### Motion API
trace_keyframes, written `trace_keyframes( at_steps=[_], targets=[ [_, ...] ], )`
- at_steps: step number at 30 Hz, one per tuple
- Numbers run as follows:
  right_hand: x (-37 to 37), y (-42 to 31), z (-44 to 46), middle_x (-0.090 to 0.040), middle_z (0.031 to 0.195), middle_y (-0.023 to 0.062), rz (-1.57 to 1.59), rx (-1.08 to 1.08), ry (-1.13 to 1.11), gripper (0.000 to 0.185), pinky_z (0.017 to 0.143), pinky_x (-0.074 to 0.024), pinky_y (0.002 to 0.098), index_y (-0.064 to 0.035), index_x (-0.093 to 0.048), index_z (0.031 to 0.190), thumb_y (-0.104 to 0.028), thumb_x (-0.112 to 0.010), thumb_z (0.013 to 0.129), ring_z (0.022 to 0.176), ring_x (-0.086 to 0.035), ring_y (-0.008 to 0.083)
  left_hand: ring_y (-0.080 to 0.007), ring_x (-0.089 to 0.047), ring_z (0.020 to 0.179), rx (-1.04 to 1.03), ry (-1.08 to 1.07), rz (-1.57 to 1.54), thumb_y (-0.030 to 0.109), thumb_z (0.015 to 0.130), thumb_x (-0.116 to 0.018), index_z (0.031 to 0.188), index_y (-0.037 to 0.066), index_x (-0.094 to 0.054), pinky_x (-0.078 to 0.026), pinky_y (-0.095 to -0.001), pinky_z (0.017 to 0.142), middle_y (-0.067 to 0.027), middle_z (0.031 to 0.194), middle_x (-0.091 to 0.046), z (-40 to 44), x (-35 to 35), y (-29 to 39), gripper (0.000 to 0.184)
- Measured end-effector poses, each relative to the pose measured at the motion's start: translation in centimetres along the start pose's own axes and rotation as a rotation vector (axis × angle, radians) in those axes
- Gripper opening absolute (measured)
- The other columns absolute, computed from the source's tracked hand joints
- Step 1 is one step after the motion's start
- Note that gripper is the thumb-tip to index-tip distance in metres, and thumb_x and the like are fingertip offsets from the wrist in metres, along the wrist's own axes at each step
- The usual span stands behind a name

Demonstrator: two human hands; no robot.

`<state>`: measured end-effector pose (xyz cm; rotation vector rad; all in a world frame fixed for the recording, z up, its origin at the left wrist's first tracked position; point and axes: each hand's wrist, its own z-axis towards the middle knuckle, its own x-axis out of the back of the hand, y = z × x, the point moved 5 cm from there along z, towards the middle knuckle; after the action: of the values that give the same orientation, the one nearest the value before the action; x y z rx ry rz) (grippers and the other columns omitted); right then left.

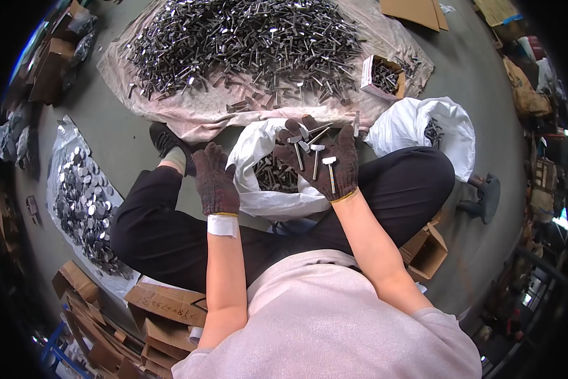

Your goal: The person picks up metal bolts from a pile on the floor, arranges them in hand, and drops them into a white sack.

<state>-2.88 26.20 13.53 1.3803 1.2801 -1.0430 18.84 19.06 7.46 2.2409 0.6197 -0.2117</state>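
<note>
My right hand (327, 161), in a dark knitted glove, is turned palm up with fingers spread. Several metal T-bolts (330, 172) lie across its palm and fingers. Just below and left of it stands a white woven sack (259, 199) between my legs, with a heap of similar bolts (274, 177) inside. My left hand (216, 180), also gloved and with white tape at the wrist, is held left of the sack. Its fingers are slightly apart and I see nothing in it.
A large pile of T-bolts (246, 47) covers a pinkish cloth (116, 63) ahead. At its right stands a small box of bolts (382, 77). A second white sack (401, 123) lies tipped at right. Metal discs (85, 202) lie on plastic at left, with cardboard boxes (164, 303) nearer.
</note>
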Motion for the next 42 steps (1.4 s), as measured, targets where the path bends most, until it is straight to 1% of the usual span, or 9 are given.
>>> trace_keyframes(
  at_steps=[14,17,19,21,23,31,37,39,42],
  targets=[
    [0.5,0.2,-0.2,-0.049,0.148,0.0217,-0.076,-0.044,0.064,0.078,0.118,-0.0302,0.0584,-0.0008,-0.050,0.142,-0.062,-0.054,0.095,0.140,-0.042,0.0416,-0.0216,-0.052,0.120,-0.012,-0.009,-0.001,0.064,0.096,-0.051,0.134,0.011,-0.058,-0.035,-0.0391,0.100,-0.0045,0.135,-0.059,0.0,-0.1,0.2,0.066],
    [1.9,0.0,0.4,-0.065,0.128,0.0195,-0.284,-0.070,0.198,0.075,0.109,-0.0435,0.0527,-0.0013,-0.053,0.140,-0.063,-0.050,0.097,0.122,-0.060,0.0352,-0.0199,-0.053,0.118,-0.008,-0.007,-0.010,0.064,0.096,-0.050,0.133,0.014,-0.058,-0.036,-0.0381,0.098,-0.0033,0.133,-0.060,0.6,0.6,-0.1,0.063],
    [2.8,-0.6,0.4,-0.070,0.119,0.0125,-1.676,-0.316,0.387,0.064,0.100,-0.0497,0.0375,-0.0035,-0.060,0.134,-0.057,-0.047,0.101,0.111,-0.065,0.0255,-0.0188,-0.054,0.116,-0.051,-0.043,-0.003,0.063,0.096,-0.052,0.131,0.015,-0.060,-0.037,-0.0377,0.097,-0.0021,0.130,-0.061,0.9,1.0,0.3,0.060],
    [0.7,-1.6,0.2,-0.068,0.122,0.0101,-1.792,-0.092,0.154,0.048,0.103,-0.0456,0.0324,-0.0014,-0.067,0.125,-0.043,-0.053,0.104,0.115,-0.061,0.0192,-0.0176,-0.055,0.114,-0.094,-0.074,0.006,0.063,0.095,-0.053,0.129,0.017,-0.061,-0.038,-0.0372,0.096,-0.0010,0.128,-0.062,1.3,1.3,0.7,0.058],
    [-5.2,-2.3,0.8,-0.069,0.120,0.0081,-1.502,-0.155,0.248,0.047,0.099,-0.0468,0.0315,-0.0021,-0.067,0.125,-0.042,-0.054,0.104,0.110,-0.062,0.0167,-0.0153,-0.056,0.109,-0.053,0.031,-0.057,0.058,0.094,-0.058,0.128,0.019,-0.062,-0.039,-0.0360,0.091,0.0019,0.123,-0.064,1.3,1.2,1.4,0.051],
    [-11.1,-13.4,3.9,-0.071,0.111,0.0062,-1.991,-0.025,0.256,0.040,0.094,-0.0508,0.0317,0.0008,-0.066,0.126,-0.029,-0.063,0.100,0.103,-0.064,0.0151,-0.0092,-0.058,0.082,-0.179,0.156,0.024,0.032,0.090,-0.070,0.115,0.012,-0.071,-0.042,-0.0296,0.072,0.0037,0.095,-0.066,6.2,-1.8,2.1,0.032],
    [-8.5,-14.3,6.1,-0.071,0.099,0.0163,-2.736,-0.129,0.257,0.038,0.085,-0.0544,0.0397,-0.0037,-0.068,0.117,-0.030,-0.071,0.090,0.094,-0.068,0.0337,-0.0245,-0.067,0.098,-0.274,0.028,0.861,0.035,0.092,-0.065,0.121,-0.001,-0.069,-0.049,-0.0335,0.092,-0.0132,0.110,-0.073,15.7,-4.2,-1.0,0.047],
    [-8.8,-12.9,7.0,-0.070,0.092,0.0152,-3.043,-0.445,0.102,0.041,0.079,-0.0538,0.0457,-0.0057,-0.067,0.114,-0.034,-0.072,0.085,0.089,-0.067,0.0358,-0.0328,-0.067,0.107,-0.345,-0.072,1.274,0.034,0.090,-0.064,0.116,0.008,-0.072,-0.050,-0.0384,0.095,-0.0172,0.114,-0.072,15.2,-7.2,-0.5,0.038],
    [-7.5,-12.5,7.0,-0.070,0.092,0.0148,-2.877,-0.460,-0.019,0.044,0.077,-0.0527,0.0481,-0.0072,-0.065,0.113,-0.036,-0.072,0.081,0.089,-0.066,0.0365,-0.0352,-0.066,0.107,-0.504,-0.208,1.537,0.032,0.088,-0.067,0.111,0.013,-0.073,-0.052,-0.0426,0.094,-0.0161,0.115,-0.071,21.0,-7.6,-2.7,0.030]
  ],
)
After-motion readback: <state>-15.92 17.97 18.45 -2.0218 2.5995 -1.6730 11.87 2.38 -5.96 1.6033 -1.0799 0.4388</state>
